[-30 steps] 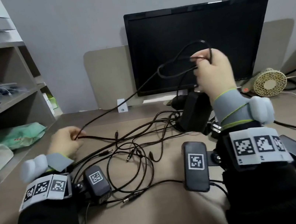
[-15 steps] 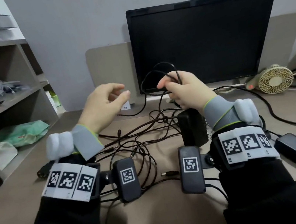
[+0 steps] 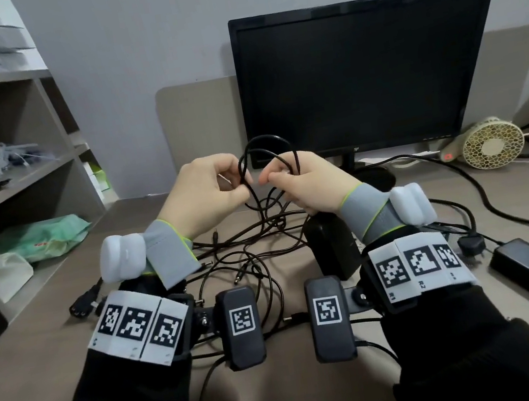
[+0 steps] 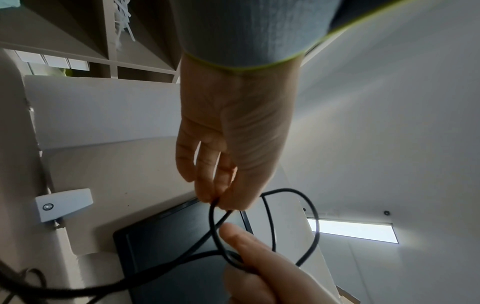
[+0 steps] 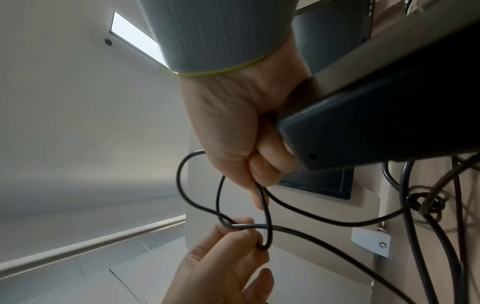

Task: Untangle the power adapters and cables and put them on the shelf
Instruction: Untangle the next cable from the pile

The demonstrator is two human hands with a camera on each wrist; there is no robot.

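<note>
Both grips grasp one thin black round cable (image 3: 252, 162): the left hand (image 3: 201, 194) pinches it between thumb and fingertips, the right hand (image 3: 305, 181) curls round it and also clasps a black boxy power adapter (image 3: 331, 247). The cable arches in loops between the hands, above the beige counter (image 3: 69, 335), its strands dropping into a tangle of black cords (image 3: 248, 258) just nearer. A grey shelf (image 3: 11, 185) stands far left.

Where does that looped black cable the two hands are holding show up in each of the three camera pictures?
Head: the looped cable arches between both hands, centre, before the monitor.
Left wrist: the looped cable is lower centre, pinched by the left hand.
Right wrist: the looped cable is centre, below the right hand.
Shared landmark: the monitor.
</note>
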